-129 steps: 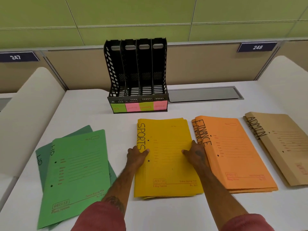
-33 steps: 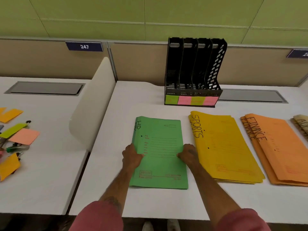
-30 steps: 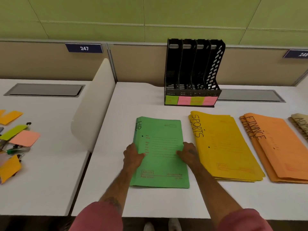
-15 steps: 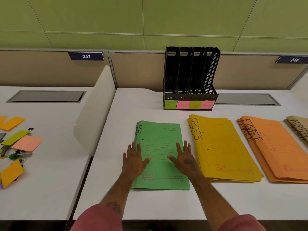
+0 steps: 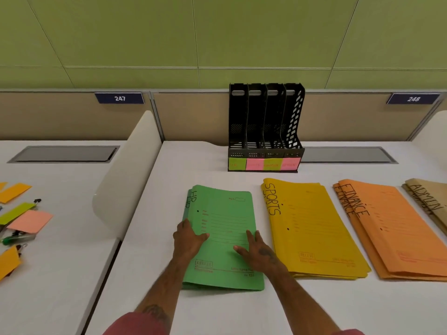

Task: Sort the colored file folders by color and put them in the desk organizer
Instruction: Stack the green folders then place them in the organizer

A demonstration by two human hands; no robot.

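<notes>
A stack of green folders (image 5: 225, 213) marked HR lies on the white desk in front of me. My left hand (image 5: 187, 243) grips its left edge, thumb on top, and the near edge looks slightly raised. My right hand (image 5: 258, 252) lies flat on the stack's right side with fingers spread. To the right lie yellow SPORTS folders (image 5: 312, 226), orange FINANCE folders (image 5: 391, 226) and brown ADMIN folders (image 5: 428, 197), the last cut off by the frame. The black four-slot desk organizer (image 5: 266, 122) stands behind them, with green and pink notes on its base.
A white curved divider (image 5: 125, 180) separates this desk from the left one, where loose coloured notes (image 5: 31, 221), clips and pens lie. A grey cable cover (image 5: 348, 154) sits to the right of the organizer. A partition wall runs along the back.
Both hands moved from the yellow stack to the green folders and squared them up. They then lay flat on top; now the left hand has closed on the left edge.
</notes>
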